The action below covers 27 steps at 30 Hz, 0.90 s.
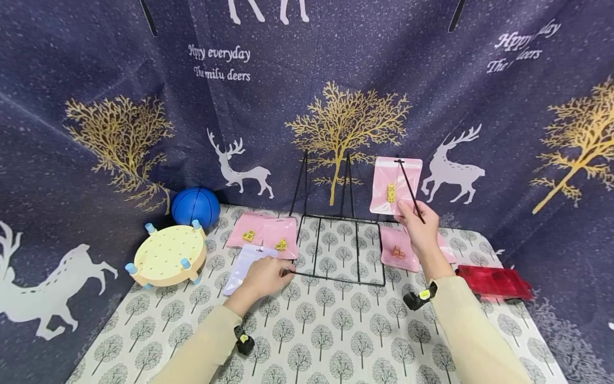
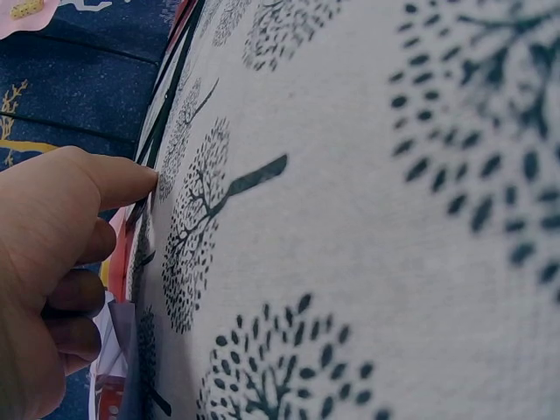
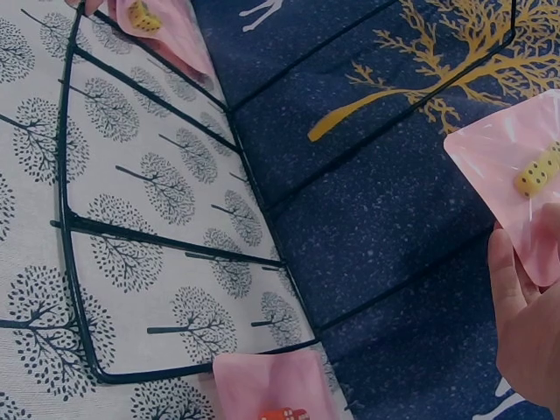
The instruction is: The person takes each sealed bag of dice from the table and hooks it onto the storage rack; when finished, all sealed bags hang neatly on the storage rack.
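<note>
At the front left corner of the black wire rack (image 1: 371, 284), my left hand (image 1: 268, 274) pinches the frame; the left wrist view shows this hand (image 2: 44, 262) with its index finger at the wire and the other fingers curled. My right hand (image 1: 423, 229) pinches the lower edge of a pink bag (image 1: 380, 184) with yellow dice (image 1: 391, 193) inside. The bag is upright at the rack's right prong (image 1: 410, 189), its top hole by the prong's far end; whether the prong passes through the hole I cannot tell. The right wrist view shows bag (image 3: 494, 144) and hand (image 3: 534, 328).
Left of the rack lie two pink bags (image 1: 244, 221) (image 1: 287, 226) with yellow dice and a pale purple bag (image 1: 240, 266). A pink bag (image 1: 390, 242) with red dice lies right, near a red toy car (image 1: 494, 281). A pegged round stand (image 1: 168, 253) and blue ball (image 1: 194, 207) stand left.
</note>
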Tool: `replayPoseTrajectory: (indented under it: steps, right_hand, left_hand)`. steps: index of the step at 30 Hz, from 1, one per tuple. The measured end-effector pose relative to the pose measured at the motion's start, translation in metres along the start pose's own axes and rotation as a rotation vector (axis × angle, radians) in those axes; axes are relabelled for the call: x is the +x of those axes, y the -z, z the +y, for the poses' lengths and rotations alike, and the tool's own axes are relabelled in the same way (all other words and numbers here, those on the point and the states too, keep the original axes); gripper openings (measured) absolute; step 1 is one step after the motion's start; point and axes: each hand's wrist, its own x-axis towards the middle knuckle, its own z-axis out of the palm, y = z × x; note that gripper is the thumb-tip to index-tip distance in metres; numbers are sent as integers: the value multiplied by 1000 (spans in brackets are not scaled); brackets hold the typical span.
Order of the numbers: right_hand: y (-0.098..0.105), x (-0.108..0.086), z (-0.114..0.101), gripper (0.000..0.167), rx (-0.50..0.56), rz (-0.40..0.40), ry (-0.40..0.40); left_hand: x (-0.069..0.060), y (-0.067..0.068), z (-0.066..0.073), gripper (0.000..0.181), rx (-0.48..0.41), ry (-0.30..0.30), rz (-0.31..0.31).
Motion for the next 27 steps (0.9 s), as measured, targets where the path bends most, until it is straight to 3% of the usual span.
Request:
replayPoseTrajectory:
  steps: [10,16,20,27]
  right_hand:
    - [1,5,2,16,-32,-15,-19]
    - [6,3,5,17,-21,-27,-80]
    - [14,-2,9,27,-27,-31,-105]
    - [31,-16,20,46,-252,-69,-71]
  left_hand:
    - [0,-2,-2,18,-2,-3,-9]
    - [0,-1,-1,18,3,12,-13]
    - [1,-1,-1,19,5,21,-18]
    - [1,-2,-1,18,15,18,-10]
